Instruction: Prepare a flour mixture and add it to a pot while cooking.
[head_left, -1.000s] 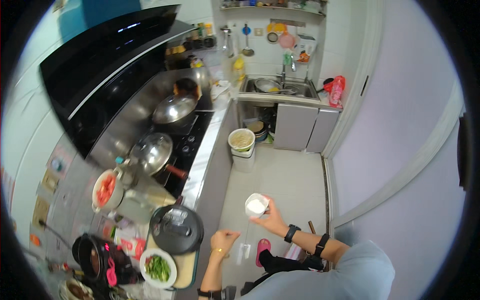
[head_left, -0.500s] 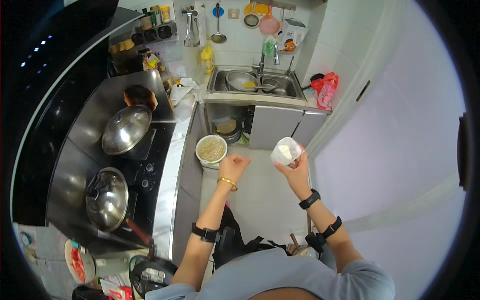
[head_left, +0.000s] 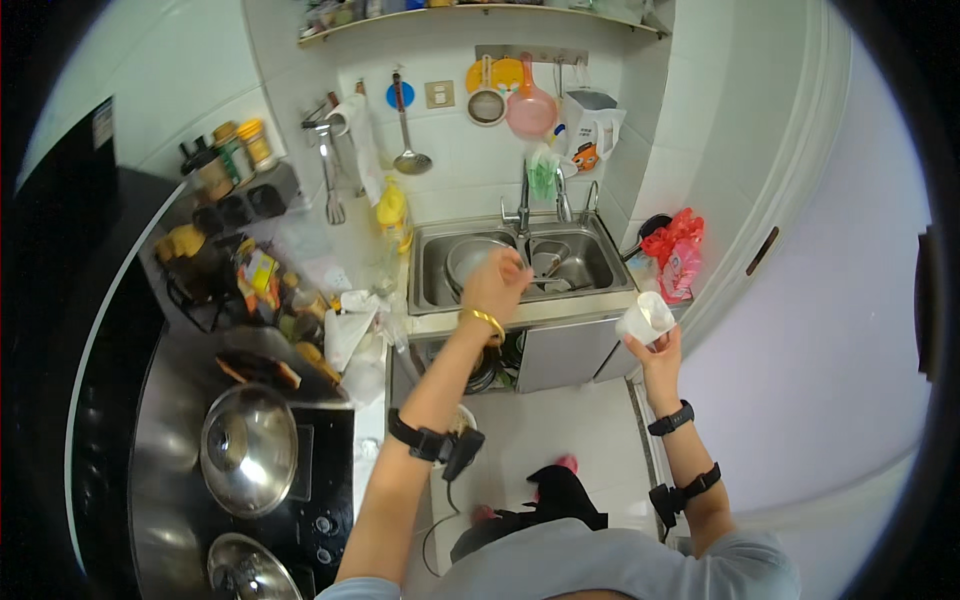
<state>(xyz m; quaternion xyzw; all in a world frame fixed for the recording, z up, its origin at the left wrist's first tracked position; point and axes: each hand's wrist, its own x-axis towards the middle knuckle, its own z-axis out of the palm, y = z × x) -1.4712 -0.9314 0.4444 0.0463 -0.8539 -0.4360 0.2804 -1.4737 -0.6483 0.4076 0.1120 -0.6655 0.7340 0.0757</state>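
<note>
White cup (head_left: 632, 324), small and plain, with an open mouth and pale, smooth walls. The cup is held in the air by the right hand (head_left: 660, 362), its lower part resting against the fingers. It is tilted, the mouth turned up and toward the right. Whitish matter shows inside; its kind and depth cannot be told. In view, the cup appears below and right of the sink (head_left: 600, 268).

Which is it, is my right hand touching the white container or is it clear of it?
Touching. The head view shows it: the right hand holds the white container, its grip against the container's lower part with no gap visible.
</note>
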